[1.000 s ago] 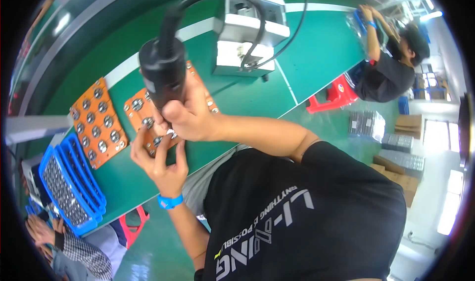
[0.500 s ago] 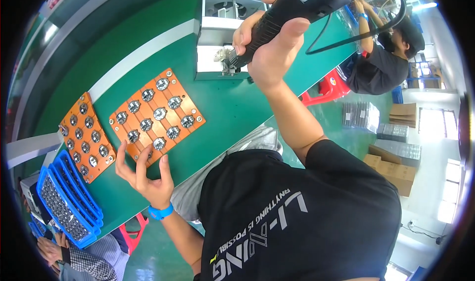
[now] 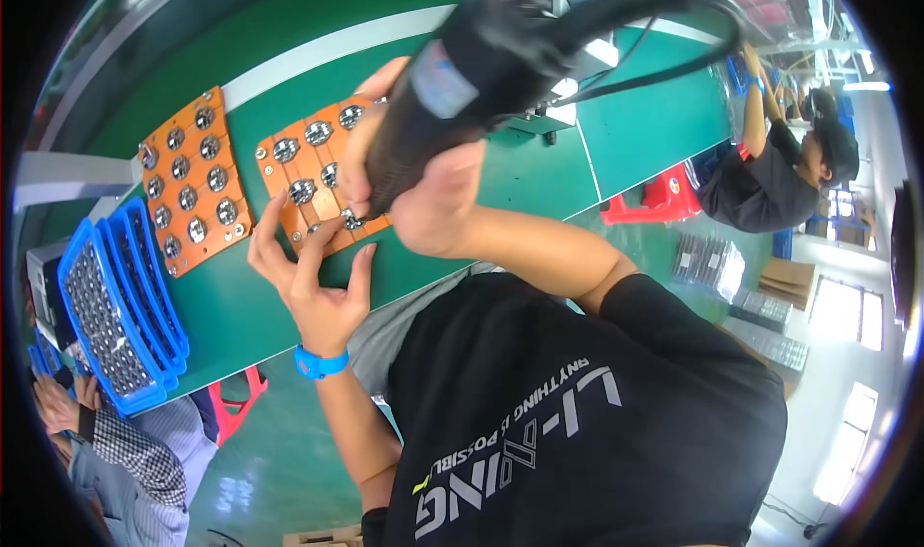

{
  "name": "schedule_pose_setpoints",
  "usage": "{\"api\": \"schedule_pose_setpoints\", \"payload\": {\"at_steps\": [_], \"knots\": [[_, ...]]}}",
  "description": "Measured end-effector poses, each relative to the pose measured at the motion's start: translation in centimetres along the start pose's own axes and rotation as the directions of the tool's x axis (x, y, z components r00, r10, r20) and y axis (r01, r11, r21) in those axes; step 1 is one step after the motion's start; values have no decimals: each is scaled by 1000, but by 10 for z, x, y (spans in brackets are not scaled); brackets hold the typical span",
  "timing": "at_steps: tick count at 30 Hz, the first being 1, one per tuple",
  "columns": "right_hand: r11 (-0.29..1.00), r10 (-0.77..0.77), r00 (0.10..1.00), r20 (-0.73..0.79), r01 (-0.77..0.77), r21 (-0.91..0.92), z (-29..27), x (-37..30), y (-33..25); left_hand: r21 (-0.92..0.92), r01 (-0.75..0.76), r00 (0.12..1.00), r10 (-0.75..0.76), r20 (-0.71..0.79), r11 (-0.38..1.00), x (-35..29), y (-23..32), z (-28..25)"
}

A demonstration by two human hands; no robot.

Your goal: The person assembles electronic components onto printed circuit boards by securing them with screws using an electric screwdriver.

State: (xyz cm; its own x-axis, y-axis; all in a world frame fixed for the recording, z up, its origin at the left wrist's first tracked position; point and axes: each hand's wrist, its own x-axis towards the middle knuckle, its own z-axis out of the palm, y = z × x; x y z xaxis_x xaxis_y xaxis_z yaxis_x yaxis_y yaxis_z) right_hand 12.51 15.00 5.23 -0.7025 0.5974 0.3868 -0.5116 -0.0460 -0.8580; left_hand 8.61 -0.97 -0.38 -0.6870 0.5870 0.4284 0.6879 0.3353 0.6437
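My right hand (image 3: 438, 201) is wrapped around a black corded electric screwdriver (image 3: 414, 128), held tilted with its tip down at the near edge of an orange fixture plate (image 3: 325, 203). Round, shiny metal-and-black parts sit in rows on this plate; the screwdriver and my hand cover its right side. The tip seems to meet one of the round parts, though contact is hard to make out. My left hand (image 3: 322, 292) is open, fingers spread, with its fingertips at the plate's near left edge beside that part.
To the left lies a second orange plate (image 3: 195, 158) with similar round parts. Stacked blue trays (image 3: 144, 400) of small parts stand at the table's left end. A grey machine (image 3: 594, 54) is at the back. Co-workers sit at both sides; a red stool (image 3: 659, 199) is at right.
My right hand has brought the screwdriver from the machine at the back down and left to the orange plate. My left hand stays at the plate's edge. The whole view has shifted.
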Motion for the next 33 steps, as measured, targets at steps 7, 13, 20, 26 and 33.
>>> {"api": "schedule_pose_setpoints", "payload": {"at_steps": [7,13,20,26,33], "knots": [[997,67,989,134,-72,34,9,-3,16,7,-6,999,6,-45,1000,-2,-6,4],[989,60,981,185,-83,118,13,-7,25,4,-17,998,17,-61,1000,-3,-10,5],[932,183,951,248,-248,263,15,-9,37,13,0,999,1,-36,1000,-4,-9,5],[989,-30,977,211,-1,145,14,-8,46,3,-49,999,49,-18,999,-5,-7,4],[987,-85,996,10,83,138,-16,2,3,-77,-10,999,6,-46,997,-2,-3,5]]}}
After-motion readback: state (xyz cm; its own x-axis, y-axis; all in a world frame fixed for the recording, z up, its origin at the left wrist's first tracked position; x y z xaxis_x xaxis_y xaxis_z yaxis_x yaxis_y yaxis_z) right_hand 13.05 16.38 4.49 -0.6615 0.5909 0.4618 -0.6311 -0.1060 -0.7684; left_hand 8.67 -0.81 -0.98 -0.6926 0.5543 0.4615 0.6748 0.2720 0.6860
